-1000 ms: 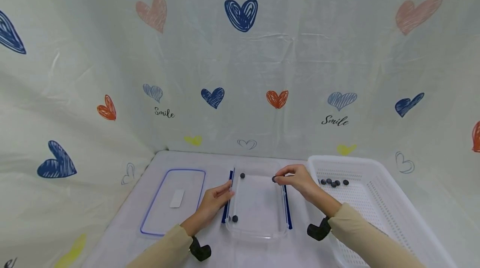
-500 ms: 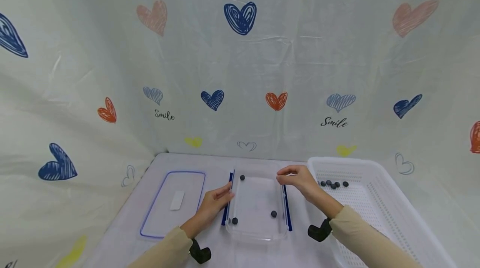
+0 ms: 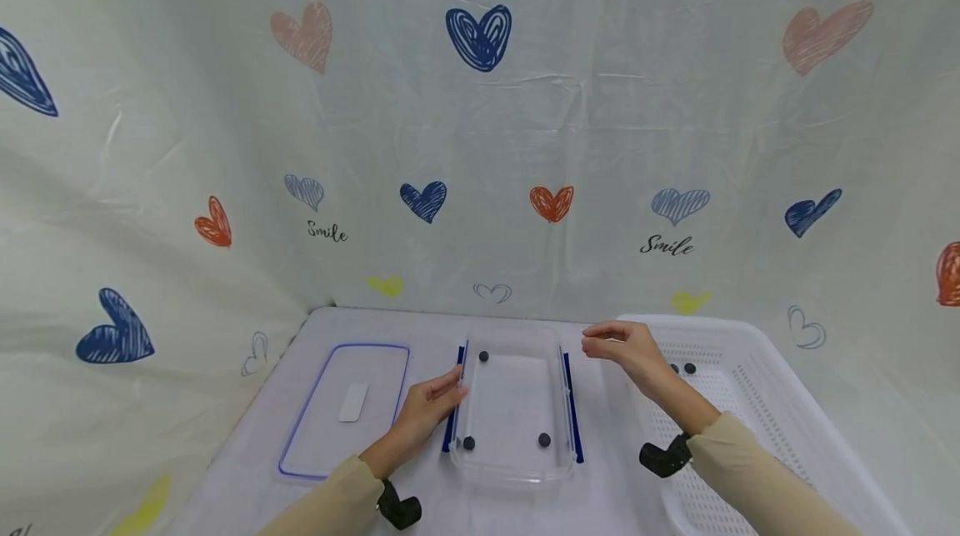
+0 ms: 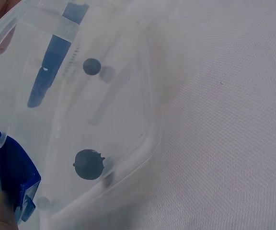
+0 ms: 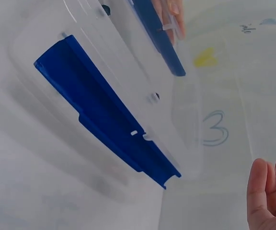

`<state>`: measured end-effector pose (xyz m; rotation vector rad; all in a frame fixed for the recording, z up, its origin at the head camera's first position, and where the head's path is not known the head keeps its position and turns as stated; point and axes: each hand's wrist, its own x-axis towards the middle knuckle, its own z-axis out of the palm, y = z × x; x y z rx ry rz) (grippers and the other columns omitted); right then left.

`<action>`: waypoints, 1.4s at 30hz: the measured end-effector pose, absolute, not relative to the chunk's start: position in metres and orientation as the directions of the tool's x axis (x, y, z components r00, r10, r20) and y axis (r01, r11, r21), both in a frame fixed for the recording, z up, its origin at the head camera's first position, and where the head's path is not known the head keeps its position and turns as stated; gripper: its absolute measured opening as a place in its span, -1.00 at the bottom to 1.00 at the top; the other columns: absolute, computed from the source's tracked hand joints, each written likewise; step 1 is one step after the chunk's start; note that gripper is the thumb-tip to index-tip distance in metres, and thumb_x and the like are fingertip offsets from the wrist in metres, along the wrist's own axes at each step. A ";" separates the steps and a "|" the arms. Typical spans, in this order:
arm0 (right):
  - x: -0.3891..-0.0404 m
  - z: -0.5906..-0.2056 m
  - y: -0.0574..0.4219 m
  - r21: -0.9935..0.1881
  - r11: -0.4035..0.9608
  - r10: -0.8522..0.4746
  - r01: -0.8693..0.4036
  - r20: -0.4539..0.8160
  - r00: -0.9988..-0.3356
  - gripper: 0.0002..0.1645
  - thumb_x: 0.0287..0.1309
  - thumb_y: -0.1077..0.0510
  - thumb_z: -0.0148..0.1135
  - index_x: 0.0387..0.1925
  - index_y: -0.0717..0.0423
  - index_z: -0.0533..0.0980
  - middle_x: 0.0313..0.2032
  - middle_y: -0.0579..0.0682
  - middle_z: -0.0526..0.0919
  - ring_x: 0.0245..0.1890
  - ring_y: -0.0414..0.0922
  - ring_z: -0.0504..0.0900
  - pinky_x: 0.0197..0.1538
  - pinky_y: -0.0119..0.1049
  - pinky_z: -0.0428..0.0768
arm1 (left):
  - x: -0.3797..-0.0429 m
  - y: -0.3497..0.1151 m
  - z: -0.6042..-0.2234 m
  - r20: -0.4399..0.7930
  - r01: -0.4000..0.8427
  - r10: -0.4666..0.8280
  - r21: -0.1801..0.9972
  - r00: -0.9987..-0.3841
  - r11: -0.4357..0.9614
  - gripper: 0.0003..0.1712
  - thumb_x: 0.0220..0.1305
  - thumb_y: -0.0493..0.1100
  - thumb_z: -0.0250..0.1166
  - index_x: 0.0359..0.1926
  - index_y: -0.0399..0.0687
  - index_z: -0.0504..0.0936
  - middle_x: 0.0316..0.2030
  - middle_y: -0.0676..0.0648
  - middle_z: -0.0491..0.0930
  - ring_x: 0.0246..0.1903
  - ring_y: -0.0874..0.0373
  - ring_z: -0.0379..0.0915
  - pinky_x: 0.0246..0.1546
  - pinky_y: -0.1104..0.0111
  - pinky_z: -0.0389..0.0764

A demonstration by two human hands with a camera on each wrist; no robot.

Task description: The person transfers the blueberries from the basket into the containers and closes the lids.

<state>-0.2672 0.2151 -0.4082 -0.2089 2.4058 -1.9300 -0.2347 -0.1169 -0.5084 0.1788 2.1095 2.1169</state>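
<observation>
A clear plastic food container point(image 3: 510, 394) with blue side flaps stands on the table, holding three blueberries. One blueberry point(image 3: 483, 356) is near the back left corner; another point(image 3: 468, 443) lies at the front left, and the third point(image 3: 544, 440) at the front right. My left hand point(image 3: 423, 407) grips the container's left side by the rim. The left wrist view catches a berry's crown point(image 4: 88, 164) through the clear wall. My right hand point(image 3: 626, 350) holds nothing, its fingers loosely bent in the air between the container and the white basket point(image 3: 798, 411).
More blueberries point(image 3: 690, 368) sit in the basket's back left part, some hidden behind the right hand. To the left lies a clear lid point(image 3: 378, 373) with a blue seal and a white label point(image 3: 353, 403). A heart-printed curtain point(image 3: 480, 127) hangs behind the table.
The right hand let go of a blueberry over the container's back right, and the berry rolled to the front right. That hand then moved right towards the basket. My left hand stays put.
</observation>
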 end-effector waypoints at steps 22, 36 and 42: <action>-0.274 -0.421 0.278 -0.969 0.225 -0.023 -0.098 0.095 -0.995 -0.46 0.11 0.16 0.26 -0.03 0.56 0.40 -0.23 0.12 0.63 -0.28 -0.10 0.67 -0.17 -0.35 0.63 | -0.240 -0.117 -0.505 -0.005 -0.002 0.192 1.000 -0.981 0.012 -0.32 0.18 -0.04 0.27 0.27 -0.16 0.30 0.28 -0.13 0.23 0.25 0.01 0.16 0.12 0.36 0.34; -0.277 -0.459 0.296 -0.929 0.369 0.060 -0.013 0.038 -0.997 -0.51 0.10 0.12 0.29 -0.07 0.45 0.49 -0.29 0.08 0.66 -0.29 -0.11 0.65 -0.26 -0.46 0.60 | -0.238 -0.117 -0.508 -0.025 -0.025 0.180 1.000 -0.983 0.002 -0.32 0.16 -0.05 0.29 0.26 -0.17 0.32 0.27 -0.14 0.25 0.23 0.01 0.19 0.11 0.36 0.36; -0.280 -0.482 0.301 -0.890 0.456 0.095 0.001 0.048 -0.994 -0.54 0.08 0.11 0.30 -0.10 0.41 0.53 -0.25 0.12 0.65 -0.33 -0.22 0.60 -0.26 -0.42 0.59 | -0.237 -0.117 -0.510 -0.031 -0.030 0.172 1.000 -0.985 0.008 -0.32 0.15 -0.04 0.30 0.26 -0.16 0.32 0.26 -0.13 0.26 0.23 0.02 0.20 0.10 0.37 0.37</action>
